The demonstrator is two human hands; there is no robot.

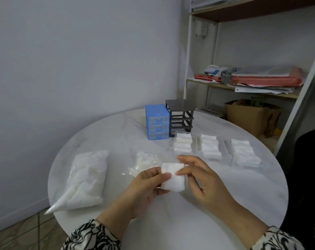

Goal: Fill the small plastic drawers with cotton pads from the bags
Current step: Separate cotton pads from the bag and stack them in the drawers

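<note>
White wall filled the background, with a shelving unit (243,83) at the right holding papers and a red folder.

1. Table: a round white table (117,127) carried every task item.
2. Large bag: a clear plastic bag (86,179) packed with cotton pads lay near the left edge of the table, one corner hanging over that edge.
3. Drawer units: a blue drawer unit (156,121) stood at the far edge with its three drawers in place. A dark grey frame (180,116) stood just beside it on the right, its slots without drawers.
4. Clear drawers: three clear plastic drawers (213,154) lay side by side toward the right edge, in front of the grey frame. Each held stacked white cotton pads (209,145).
5. Small bag: a second, crumpled bag (144,161) lay near the table centre, just beyond the left hand.
6. Hands: both hands were raised over the near half of the table. The left hand (147,184) pinched the left side of a pad stack (173,179) between thumb and fingers. The right hand (203,181) gripped the right side of the same stack, fingers curled over its top edge.
7. Stack position: the pad stack sat between the two hands, nearer the person than the clear drawers.
</note>
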